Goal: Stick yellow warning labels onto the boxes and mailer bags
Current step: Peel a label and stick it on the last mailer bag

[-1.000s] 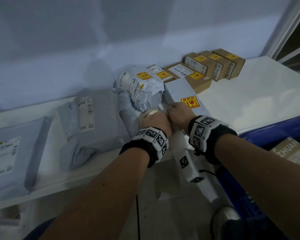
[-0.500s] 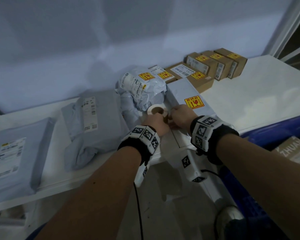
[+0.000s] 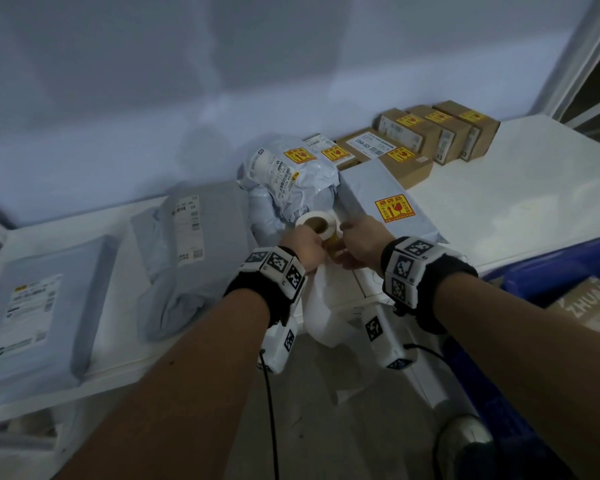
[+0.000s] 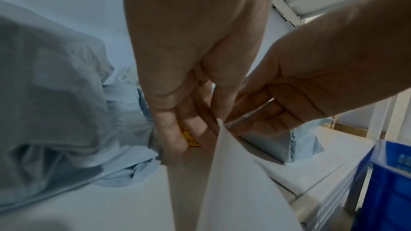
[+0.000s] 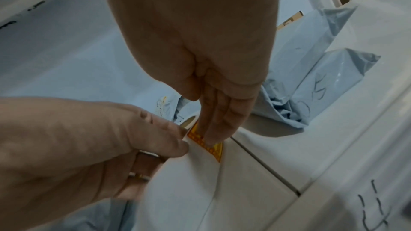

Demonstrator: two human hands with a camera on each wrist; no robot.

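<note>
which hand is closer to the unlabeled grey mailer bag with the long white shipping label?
Left. The left hand holds the label roll just right of that mailer bag; the right hand is farther right, peeling a yellow label.

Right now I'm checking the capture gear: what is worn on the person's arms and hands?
Bare forearms. Each wrist has a black band carrying white blocks printed with black square markers; a black cable hangs under the left one. A ring sits on the left hand.
</note>
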